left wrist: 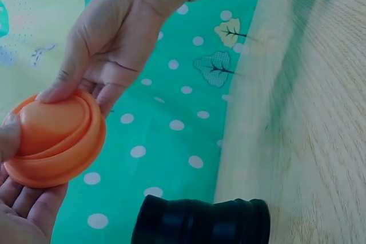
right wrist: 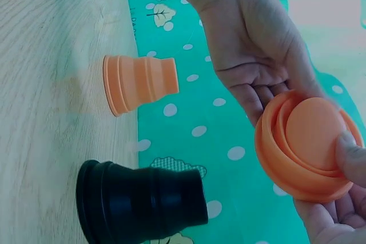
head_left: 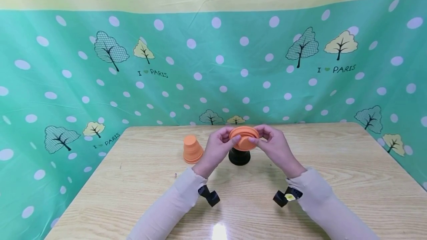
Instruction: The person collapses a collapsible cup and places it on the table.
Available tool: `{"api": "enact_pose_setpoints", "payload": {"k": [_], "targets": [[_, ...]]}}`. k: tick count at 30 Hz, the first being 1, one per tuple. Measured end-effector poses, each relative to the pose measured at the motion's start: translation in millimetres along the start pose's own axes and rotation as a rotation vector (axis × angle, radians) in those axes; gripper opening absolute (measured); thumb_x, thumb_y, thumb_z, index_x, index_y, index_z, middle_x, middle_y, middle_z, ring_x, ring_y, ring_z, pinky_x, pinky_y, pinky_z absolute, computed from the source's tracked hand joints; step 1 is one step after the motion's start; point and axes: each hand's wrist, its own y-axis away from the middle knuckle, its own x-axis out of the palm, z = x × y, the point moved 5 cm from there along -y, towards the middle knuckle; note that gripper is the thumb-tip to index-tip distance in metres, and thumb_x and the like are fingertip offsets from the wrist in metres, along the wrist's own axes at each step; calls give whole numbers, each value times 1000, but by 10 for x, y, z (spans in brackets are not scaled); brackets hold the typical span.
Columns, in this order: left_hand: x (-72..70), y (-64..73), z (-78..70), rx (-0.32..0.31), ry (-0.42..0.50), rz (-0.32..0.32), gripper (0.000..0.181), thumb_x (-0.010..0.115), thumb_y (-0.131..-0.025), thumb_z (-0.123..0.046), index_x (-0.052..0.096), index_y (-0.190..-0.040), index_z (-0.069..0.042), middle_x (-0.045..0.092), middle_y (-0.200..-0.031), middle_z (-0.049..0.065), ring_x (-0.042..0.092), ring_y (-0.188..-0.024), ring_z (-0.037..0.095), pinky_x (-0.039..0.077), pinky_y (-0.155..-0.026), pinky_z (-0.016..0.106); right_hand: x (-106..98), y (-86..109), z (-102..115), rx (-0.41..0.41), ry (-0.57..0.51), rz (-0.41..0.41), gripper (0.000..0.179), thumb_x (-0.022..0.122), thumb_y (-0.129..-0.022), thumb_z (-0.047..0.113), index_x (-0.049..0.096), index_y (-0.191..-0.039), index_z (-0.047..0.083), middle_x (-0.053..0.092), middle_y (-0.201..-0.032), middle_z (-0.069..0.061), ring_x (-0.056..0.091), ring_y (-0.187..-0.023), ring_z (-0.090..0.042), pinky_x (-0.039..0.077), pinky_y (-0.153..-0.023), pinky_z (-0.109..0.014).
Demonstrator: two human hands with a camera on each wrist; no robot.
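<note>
1. Currently both my hands grip the orange collapsible cup [head_left: 244, 140]: left hand [head_left: 217, 148] on one side, right hand [head_left: 276, 146] on the other, thumbs on the narrow end facing me, fingers behind the wide rim.

2. Cup's position: lifted off the table [head_left: 123, 180]. Head view sets it in front of the black cup's [head_left: 239, 157] upper part; both wrist views show the two apart.

3. State of the folds: rings bunched, partly nested. Narrow end looks off-centre within the rings from the right wrist view; whether truly skewed or just seen at an angle, I cannot tell.

4. Step in hand, my reading: working those folds by thumb pressure. Best done with both thumbs pushing alike; one side leading would likely cock the end in its ring.

5. Fingers should brace the rim all round the back, so the push goes into the folds and doesn't bow the rim. Wall looks soft; I'd expect it to give ring by ring.

6. Elbow room: black cup and second orange cup [head_left: 192, 149] stand nearby, wide rims down. A slip downward could knock the black one, so short, steady presses.
</note>
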Motion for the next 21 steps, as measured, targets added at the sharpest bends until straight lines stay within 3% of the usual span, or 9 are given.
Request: {"api": "enact_pose_setpoints", "payload": {"k": [5, 12, 21], "targets": [[-10, -8, 19, -11, 23, -16, 30, 67, -88, -20, 65, -113, -3, 69, -103, 12, 67, -89, 16, 55, -80, 31, 1, -6, 20, -2, 9, -2, 28, 73, -83, 8, 63, -106, -4, 65, -92, -8, 61, -82, -9, 53, -69, -21], [-4, -11, 29, -46, 11, 2, 33, 69, -87, -16, 64, -116, -2, 69, -104, 15, 67, -89, 15, 55, -80, 30, -11, -22, 37, 1, 11, -2, 26, 71, -83, 6, 63, -106, -4, 64, -92, -14, 61, -81, -10, 53, -70, -22], [-16, 16, 12, -26, 2, 38, 33, 67, -89, -20, 65, -117, -3, 69, -108, 12, 66, -95, 15, 53, -84, 30, -21, 5, 21, 17, -45, 17, 27, 72, -82, 3, 61, -106, -6, 63, -92, -8, 61, -83, -9, 55, -72, -24]]}}
